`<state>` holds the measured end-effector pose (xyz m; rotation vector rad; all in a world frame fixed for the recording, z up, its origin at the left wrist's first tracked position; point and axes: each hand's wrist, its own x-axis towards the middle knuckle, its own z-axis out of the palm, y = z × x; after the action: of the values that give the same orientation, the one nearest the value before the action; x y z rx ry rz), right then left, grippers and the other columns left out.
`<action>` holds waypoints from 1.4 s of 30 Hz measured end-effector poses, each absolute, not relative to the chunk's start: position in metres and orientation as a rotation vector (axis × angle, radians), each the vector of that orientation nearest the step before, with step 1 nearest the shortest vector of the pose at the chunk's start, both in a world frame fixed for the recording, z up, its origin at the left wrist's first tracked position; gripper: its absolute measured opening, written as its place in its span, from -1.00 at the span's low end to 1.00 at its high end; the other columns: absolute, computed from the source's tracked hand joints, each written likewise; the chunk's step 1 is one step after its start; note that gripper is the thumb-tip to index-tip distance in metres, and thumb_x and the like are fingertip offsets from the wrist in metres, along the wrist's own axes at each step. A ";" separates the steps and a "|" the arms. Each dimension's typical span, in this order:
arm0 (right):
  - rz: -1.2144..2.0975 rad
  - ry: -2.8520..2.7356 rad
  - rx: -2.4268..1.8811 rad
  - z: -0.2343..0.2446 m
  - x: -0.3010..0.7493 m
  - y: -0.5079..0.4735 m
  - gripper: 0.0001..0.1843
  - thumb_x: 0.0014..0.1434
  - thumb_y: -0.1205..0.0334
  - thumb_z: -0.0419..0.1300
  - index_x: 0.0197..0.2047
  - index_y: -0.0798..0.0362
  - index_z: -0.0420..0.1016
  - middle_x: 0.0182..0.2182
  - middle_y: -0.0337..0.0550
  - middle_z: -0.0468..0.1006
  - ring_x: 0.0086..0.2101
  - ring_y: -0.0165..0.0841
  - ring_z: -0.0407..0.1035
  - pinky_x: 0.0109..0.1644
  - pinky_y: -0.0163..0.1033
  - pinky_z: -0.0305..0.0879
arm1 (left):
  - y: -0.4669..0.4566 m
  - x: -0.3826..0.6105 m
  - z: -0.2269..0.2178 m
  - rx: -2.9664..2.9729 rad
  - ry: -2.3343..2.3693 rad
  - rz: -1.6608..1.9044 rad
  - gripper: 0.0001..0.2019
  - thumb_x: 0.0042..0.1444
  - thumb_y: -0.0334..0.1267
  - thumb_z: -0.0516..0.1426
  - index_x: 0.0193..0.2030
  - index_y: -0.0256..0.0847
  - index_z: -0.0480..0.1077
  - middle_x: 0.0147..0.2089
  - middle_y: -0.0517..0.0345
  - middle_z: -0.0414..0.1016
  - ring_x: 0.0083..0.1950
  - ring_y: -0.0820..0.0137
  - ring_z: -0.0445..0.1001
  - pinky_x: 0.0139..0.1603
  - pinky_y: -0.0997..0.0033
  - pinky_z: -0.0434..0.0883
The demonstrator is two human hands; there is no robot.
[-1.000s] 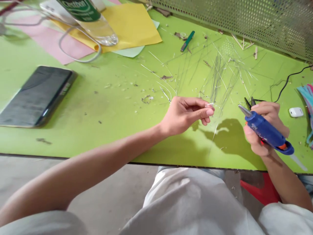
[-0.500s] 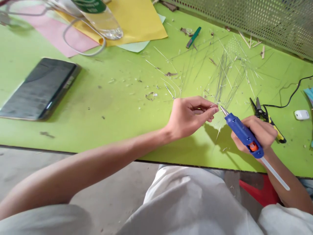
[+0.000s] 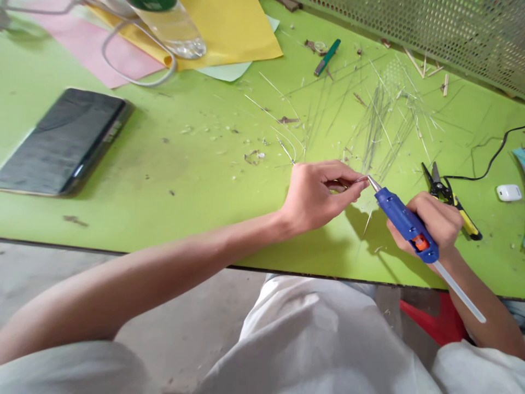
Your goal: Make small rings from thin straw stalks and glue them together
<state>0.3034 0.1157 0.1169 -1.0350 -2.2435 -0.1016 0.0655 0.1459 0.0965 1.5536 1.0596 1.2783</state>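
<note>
Clearly, the blue glue gun is held above the counter, near the front edge, by the right hand, which is closed around the grip; the grip itself is mostly hidden. I judge that the gun is light, with a stiff and rather smooth plastic body, so the safest place for holding is this grip. The metal nozzle is probably hot, and skin should not touch it. From the rear comes out 1 translucent glue stick; it seems slightly flexible and is a poor place for taking hold, because it could bend or slide.

The nozzle points to the fingertips of the left hand and is just beside them; whether it touches, I cannot tell. The left hand has thumb and forefinger pressed together on 1 thin piece. It looks like wire, probably very light and easy to bend, so a gentle pinch is sufficient, but the fingers are close to the heat.

Further out, many loose wires lie beyond the hands. A cutting tool lies beside the right hand, with blades apart. Well to the left, 1 dark phone lies flat on the counter.
</note>
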 end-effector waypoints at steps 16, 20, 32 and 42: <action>-0.095 -2.237 -1.059 0.118 0.303 0.116 -0.59 0.42 0.15 0.21 -0.43 -0.10 0.11 -0.59 -0.35 0.17 -0.60 -0.41 0.09 -0.50 -0.18 0.06 | 0.146 0.067 0.094 1.593 1.068 1.296 -0.92 0.21 -0.34 0.35 -0.24 -0.25 0.73 -0.25 0.03 0.77 -0.32 0.39 0.70 -0.24 0.48 0.66; -0.111 -2.238 -1.052 0.119 0.301 0.117 -0.58 0.43 0.17 0.18 -0.42 -0.10 0.09 -0.60 -0.35 0.16 -0.61 -0.42 0.07 -0.51 -0.19 0.04 | 0.147 0.067 0.094 1.579 1.057 1.302 -0.93 0.20 -0.34 0.36 -0.26 -0.25 0.73 -0.25 0.04 0.77 -0.32 0.39 0.70 -0.24 0.49 0.66; -0.149 -2.224 -1.097 0.118 0.303 0.117 -0.58 0.35 0.27 0.23 -0.43 -0.10 0.07 -0.58 -0.38 0.13 -0.60 -0.44 0.01 -0.50 -0.22 0.03 | 0.146 0.067 0.095 1.518 1.053 1.302 -0.92 0.19 -0.31 0.38 -0.27 -0.25 0.73 -0.26 0.04 0.77 -0.35 0.40 0.69 -0.30 0.48 0.65; -0.045 -2.179 -1.109 0.117 0.303 0.117 -0.60 0.23 0.37 0.28 -0.43 -0.10 0.10 -0.59 -0.37 0.16 -0.60 -0.42 0.04 -0.52 -0.20 0.06 | 0.146 0.069 0.098 1.336 0.984 1.233 -0.76 0.14 -0.13 0.48 -0.30 -0.29 0.71 -0.28 -0.05 0.76 -0.37 0.32 0.73 -0.30 0.44 0.72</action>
<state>0.3032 0.1166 0.1171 -1.1095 -2.1790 -0.0447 0.0688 0.1456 0.0975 1.3362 0.9837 1.2328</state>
